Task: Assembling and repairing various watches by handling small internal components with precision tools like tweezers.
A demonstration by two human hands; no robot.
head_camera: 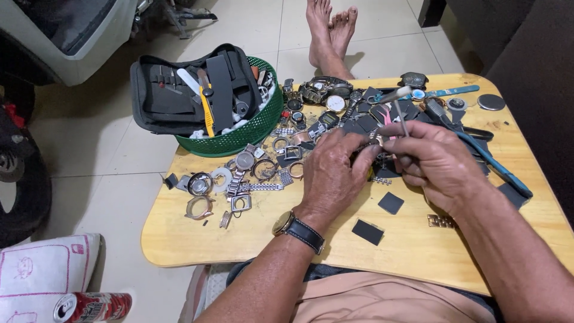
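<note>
Watch part (375, 160), centre of frame above the wooden table (239, 245): small, dark, mostly hidden. Left hand (332, 173) pinches it; right hand (433, 161) grips a thin metal tool (401, 116). Likely light, stiff, delicate; hold by its edges.

Basket (263, 128) at table's (239, 239) far-left corner, tool case (179, 90) in it — watch parts (251, 173) just before it

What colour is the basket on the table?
Green basket, clearest in the head view.
</note>
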